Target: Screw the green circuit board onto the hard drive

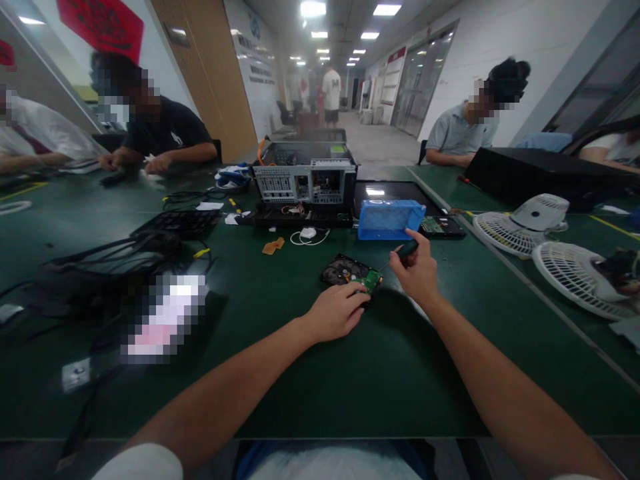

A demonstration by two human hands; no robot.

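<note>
From far, I see the right hand (416, 268) with fingers closed around a screwdriver (408, 250), which could slip and scratch the green board (371, 279) of the disk drive (341, 268) on the bench (320, 393) if the left hand (341, 310), resting there with grip I cannot tell, steadies weakly.

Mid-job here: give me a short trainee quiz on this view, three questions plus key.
1. Which hand holds the dark-handled tool?
2. True or false: the left hand is resting on a white fan.
3. What stands just in front of the dark flat panel? A, a white fan; B, a blue bin; C, the computer case.

Key:
1. Right hand.
2. False; it touches the green circuit board.
3. B.
</note>
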